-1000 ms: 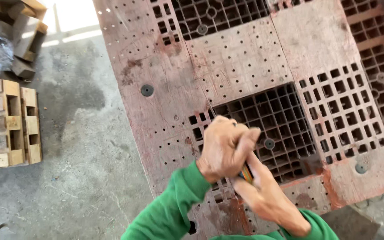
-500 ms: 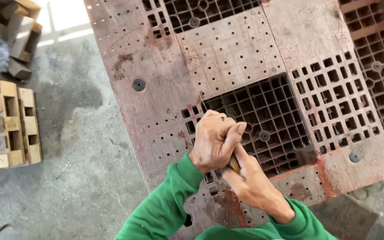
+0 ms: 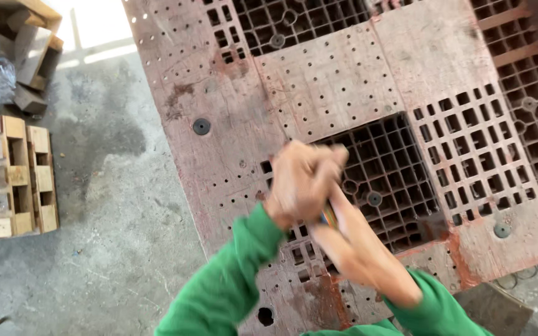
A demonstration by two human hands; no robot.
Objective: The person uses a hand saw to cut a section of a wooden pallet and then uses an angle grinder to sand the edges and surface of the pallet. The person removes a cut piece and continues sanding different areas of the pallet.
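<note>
watching my two hands bunched together over the near edge of the worn red plastic pallet (image 3: 231, 124), i see the left hand (image 3: 303, 180) curled closed over the top of a small tool (image 3: 328, 216), and the right hand (image 3: 350, 249) clasped beneath it; only a sliver of yellow and dark handle shows between them, so i cannot tell what kind of tool it is or where its tip sits. both hands are blurred, so the grip itself is hard to read. the risk i judge here is a slip: the tool hangs above the open grid section (image 3: 387, 180), and if the fingers loosen it could drop through a cell. a hard push off-line could also drive knuckles into the grid ribs. the wooden pallet pieces (image 3: 7, 177) lie well apart on the concrete floor (image 3: 107, 236).
</note>
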